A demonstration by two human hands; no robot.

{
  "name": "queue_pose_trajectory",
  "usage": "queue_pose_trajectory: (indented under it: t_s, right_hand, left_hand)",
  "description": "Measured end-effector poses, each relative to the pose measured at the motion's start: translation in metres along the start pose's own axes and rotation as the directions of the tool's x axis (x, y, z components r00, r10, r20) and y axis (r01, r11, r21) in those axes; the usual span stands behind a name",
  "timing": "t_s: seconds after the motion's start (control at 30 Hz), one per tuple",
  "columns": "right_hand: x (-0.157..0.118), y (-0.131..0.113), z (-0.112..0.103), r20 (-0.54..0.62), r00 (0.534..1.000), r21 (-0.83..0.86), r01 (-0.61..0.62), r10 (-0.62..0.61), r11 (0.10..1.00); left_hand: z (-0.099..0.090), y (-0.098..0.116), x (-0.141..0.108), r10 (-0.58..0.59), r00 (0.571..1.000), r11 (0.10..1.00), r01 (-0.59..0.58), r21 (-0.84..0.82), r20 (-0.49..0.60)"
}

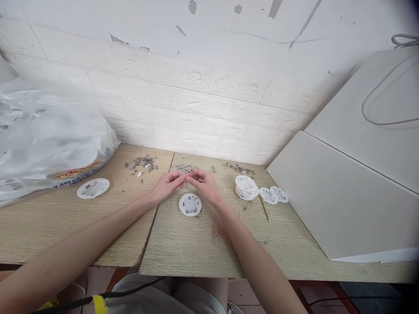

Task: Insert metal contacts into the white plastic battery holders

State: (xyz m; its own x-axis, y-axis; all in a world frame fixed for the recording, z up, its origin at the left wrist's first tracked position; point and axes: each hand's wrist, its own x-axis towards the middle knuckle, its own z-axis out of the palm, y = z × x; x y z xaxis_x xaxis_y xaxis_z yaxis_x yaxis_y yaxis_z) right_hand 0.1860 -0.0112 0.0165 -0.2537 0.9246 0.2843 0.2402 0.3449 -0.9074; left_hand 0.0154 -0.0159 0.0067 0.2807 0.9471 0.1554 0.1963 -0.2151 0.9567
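Note:
My left hand (170, 182) is closed in a pinch, its fingertips meeting those of my right hand (203, 184) above the table. Whatever is between the left fingers is too small to make out. A thin dark rod-like tool (195, 175) shows in my right hand, whose fingers are closed around it. Just below the hands lies a round white plastic battery holder plate (190, 211) with slots and small metal pieces in it. Right behind the fingers is a pile of small metal contacts (185, 167).
Further piles of metal pieces lie at left (145, 163) and right (238, 168). White discs are stacked (246, 188) at right, near two overlapping discs (269, 196) and a wooden stick (265, 210). A disc (93, 188) lies beside a large plastic bag (49, 135). White panels (343, 196) stand at right.

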Motion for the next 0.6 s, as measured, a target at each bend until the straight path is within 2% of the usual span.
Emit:
queue_pose_trajectory:
  t_s: [0.07,0.13,0.27,0.4,0.47,0.53,0.57,0.6]
  right_hand:
    - [0.001,0.001,-0.004,-0.011,0.998,-0.053,-0.056,0.056,0.997]
    - [0.001,0.003,-0.009,-0.055,0.993,-0.201,-0.117,0.108,0.973]
    - [0.001,0.01,-0.019,-0.091,0.99,-0.546,-0.138,0.105,0.826]
    - [-0.001,0.014,-0.021,-0.081,0.994,-0.676,-0.11,0.075,0.729]
    - [-0.002,0.013,-0.02,-0.087,0.994,-0.708,-0.107,0.064,0.699]
    - [-0.002,0.011,-0.02,-0.085,0.995,-0.733,-0.098,0.053,0.673]
    - [-0.002,0.011,-0.019,-0.078,0.996,-0.744,-0.093,0.052,0.662]
    - [-0.002,0.012,-0.019,-0.07,0.996,-0.754,-0.088,0.053,0.651]
  left_hand:
    - [-0.001,0.0,0.0,0.026,0.999,0.993,-0.02,0.117,-0.048]
    - [-0.004,-0.001,0.0,0.022,0.997,0.964,0.0,0.266,-0.08]
    - [-0.007,-0.004,0.0,-0.013,0.997,0.831,0.056,0.553,-0.082]
    - [-0.006,-0.004,0.001,-0.007,0.999,0.707,0.037,0.706,-0.045]
    - [-0.01,0.003,0.001,-0.007,1.0,0.674,0.025,0.738,-0.028]
    - [-0.023,0.02,-0.001,-0.016,1.0,0.697,-0.002,0.717,0.018]
    - [-0.034,0.031,-0.003,0.002,0.998,0.75,-0.045,0.66,0.065]
    - [-0.046,0.044,-0.006,0.06,0.998,0.813,-0.061,0.579,0.021]
